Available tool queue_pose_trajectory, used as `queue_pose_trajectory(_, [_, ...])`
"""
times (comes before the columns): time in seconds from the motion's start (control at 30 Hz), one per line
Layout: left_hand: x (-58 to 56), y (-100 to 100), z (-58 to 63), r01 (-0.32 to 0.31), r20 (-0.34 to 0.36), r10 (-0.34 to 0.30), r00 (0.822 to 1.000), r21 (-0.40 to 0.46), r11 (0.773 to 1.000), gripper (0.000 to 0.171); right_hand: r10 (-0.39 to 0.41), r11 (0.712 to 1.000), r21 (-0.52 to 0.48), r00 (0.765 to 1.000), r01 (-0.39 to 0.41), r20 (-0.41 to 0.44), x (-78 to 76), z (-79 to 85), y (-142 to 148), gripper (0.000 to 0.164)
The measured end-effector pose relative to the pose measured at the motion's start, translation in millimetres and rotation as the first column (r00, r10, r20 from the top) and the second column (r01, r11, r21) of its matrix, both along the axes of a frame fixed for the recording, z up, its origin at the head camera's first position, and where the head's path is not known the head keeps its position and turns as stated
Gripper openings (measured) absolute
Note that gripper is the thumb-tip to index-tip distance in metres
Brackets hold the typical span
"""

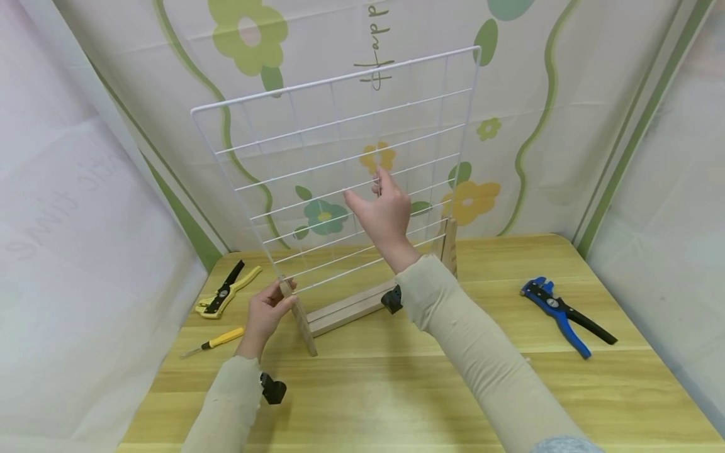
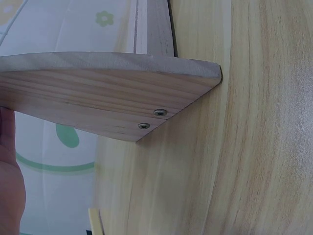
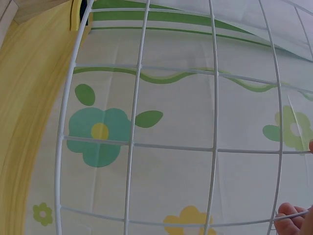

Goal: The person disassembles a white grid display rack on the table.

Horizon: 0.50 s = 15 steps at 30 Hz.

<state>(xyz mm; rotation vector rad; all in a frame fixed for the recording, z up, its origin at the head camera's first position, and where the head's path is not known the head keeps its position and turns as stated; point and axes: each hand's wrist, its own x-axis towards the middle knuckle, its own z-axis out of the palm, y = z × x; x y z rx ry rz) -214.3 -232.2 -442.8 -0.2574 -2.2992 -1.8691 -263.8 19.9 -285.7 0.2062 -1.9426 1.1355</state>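
Note:
A white wire grid panel point(image 1: 317, 167) stands tilted in a wooden stand, its lower corners at two upright side boards. My left hand point(image 1: 265, 314) grips the top of the left side board point(image 1: 303, 324), thumb in front and fingers behind. In the left wrist view that board point(image 2: 98, 88) shows two metal screws near its foot. My right hand point(image 1: 385, 214) holds the panel near its middle; in the right wrist view its fingertips point(image 3: 288, 220) curl at a wire of the grid point(image 3: 213, 112). A grooved wooden crossbar point(image 1: 351, 308) joins the right side board point(image 1: 449, 245) to the left one.
On the left of the wooden table point(image 1: 385, 390) lie a yellow-handled wire stripper point(image 1: 223, 294) and a yellow screwdriver point(image 1: 223, 338). A blue and black wire stripper point(image 1: 557, 308) lies on the right. Flower-printed fabric point(image 1: 527, 207) hangs behind the table.

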Motion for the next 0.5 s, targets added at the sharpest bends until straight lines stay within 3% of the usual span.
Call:
queue_pose_trajectory(0.2, [-6.4,-4.3,-11.0,-0.008,-0.001,0.008,1.0,-0.002,1.0,0.039,-0.008,1.0,0.008,1.0,0.008,-0.012,-0.3,2.6,0.7,0.058])
queue_pose_trajectory(0.5, [-7.7,-4.4,-9.0,0.008,0.004,-0.008,1.0,0.001,1.0,0.045,0.012,1.0,-0.021,1.0,-0.012,-0.006,1.2,11.4,1.9,0.057])
